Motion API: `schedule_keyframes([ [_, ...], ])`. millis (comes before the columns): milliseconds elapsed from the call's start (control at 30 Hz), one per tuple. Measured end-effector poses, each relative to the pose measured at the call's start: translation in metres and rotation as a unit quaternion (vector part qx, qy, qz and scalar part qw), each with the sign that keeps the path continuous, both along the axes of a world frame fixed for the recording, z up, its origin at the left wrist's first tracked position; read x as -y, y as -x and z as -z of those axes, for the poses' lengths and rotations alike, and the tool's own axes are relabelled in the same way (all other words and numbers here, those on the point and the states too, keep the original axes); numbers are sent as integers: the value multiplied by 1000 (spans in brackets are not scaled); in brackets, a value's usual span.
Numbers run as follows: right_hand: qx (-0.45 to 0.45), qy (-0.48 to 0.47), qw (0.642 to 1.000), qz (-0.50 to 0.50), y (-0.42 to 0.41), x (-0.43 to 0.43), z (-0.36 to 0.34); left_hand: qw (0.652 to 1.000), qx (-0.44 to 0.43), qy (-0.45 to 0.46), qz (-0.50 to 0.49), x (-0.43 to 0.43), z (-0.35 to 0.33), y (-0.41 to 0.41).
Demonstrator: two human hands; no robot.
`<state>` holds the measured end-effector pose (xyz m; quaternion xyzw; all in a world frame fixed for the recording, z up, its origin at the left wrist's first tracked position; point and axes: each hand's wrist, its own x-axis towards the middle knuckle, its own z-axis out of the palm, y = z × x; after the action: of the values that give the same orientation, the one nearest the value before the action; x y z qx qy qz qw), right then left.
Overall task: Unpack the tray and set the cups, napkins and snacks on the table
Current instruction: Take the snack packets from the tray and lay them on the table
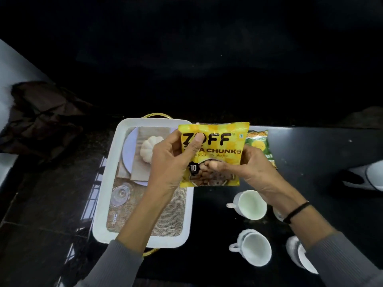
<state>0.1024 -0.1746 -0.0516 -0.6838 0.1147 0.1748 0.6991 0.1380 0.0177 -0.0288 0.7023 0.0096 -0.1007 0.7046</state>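
1. The packet [215,141] was yellow in a paler check, with black lettering and a black badge.
2. The second packet [261,148] was green and yellow.
3. The tray [103,195] was white, its base printed with burlap weave, a pale plate and a white pumpkin.
4. The cups [251,205] were white.
5. The desk [310,154] was glossy black.
6. The sleeves [122,264] were grey; the wristband [296,212] was black.

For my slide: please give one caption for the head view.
Both hands hold a yellow snack packet above tray.
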Motion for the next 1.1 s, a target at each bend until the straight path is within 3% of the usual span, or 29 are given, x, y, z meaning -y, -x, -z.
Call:
schedule_keyframes([
  [200, -23, -29, 996, 77, 16, 41, -7, 998, -32, -40, -29, 55, -5, -2],
  [367, -29, -60, 988, 142, 24, 73, -7, 997, -75, 10, -5, 97, -10, -7],
  [600, -39, -57, 969, 237, 30, 97, 2, 968, -203, -43, 144, 133, 6, -4],
  [667, -79, -64, 968, 231, 33, 105, 5, 960, -238, -53, 140, 137, 14, -1],
  [767, -151, -96, 967, 183, 37, 116, 11, 945, -306, 3, 116, 142, 21, -1],
  [867, -173, -91, 960, 202, 39, 124, 14, 926, -337, 52, 163, 145, 22, -2],
  [933, -190, -94, 958, 193, 40, 127, 12, 919, -345, 44, 187, 148, 24, 0],
  [1100, -189, -95, 959, 189, 32, 140, 14, 931, -341, 11, 129, 162, 32, -2],
])
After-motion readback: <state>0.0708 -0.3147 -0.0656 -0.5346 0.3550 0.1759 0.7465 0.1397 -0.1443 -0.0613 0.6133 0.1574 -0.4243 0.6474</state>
